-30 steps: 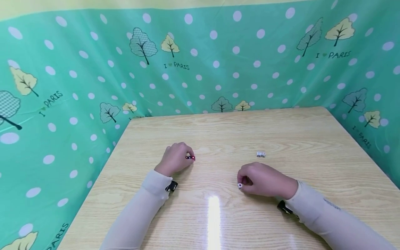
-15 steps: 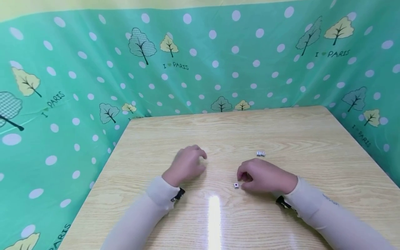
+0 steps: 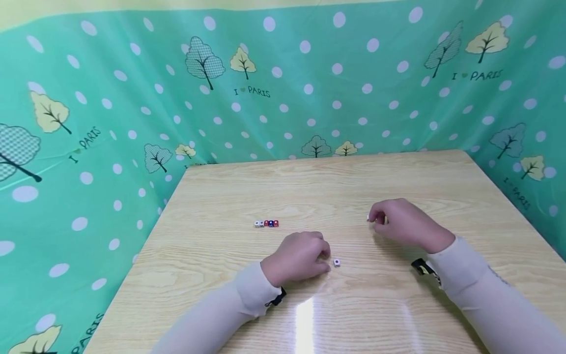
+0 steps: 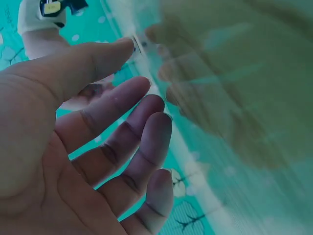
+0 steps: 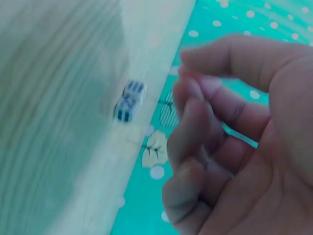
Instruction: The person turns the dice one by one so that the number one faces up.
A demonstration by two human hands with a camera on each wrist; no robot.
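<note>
My left hand [image 3: 300, 258] is beside a single white die [image 3: 337, 263] on the table, its fingertips just short of it. In the left wrist view the thumb and the loosely bent fingers [image 4: 156, 132] stand apart with nothing seen held between them. Farther right, my right hand [image 3: 407, 223] hovers by two white dice, which it mostly covers in the head view. The right wrist view shows these two dice [image 5: 129, 100] touching each other, apart from my fingertips. The right thumb and index finger nearly meet, and the other fingers are loosely bent.
On the left of the wooden table [image 3: 212, 196] several dice [image 3: 267, 223] sit in a short row, white ones at the left, then red, blue and red. A green polka-dot cloth [image 3: 265, 123] hangs behind the table. A light reflection [image 3: 304, 324] shines near the front.
My left hand has left the row of dice and moved right, towards the single die. My right hand let go of that die and moved up and right to the two white dice.
</note>
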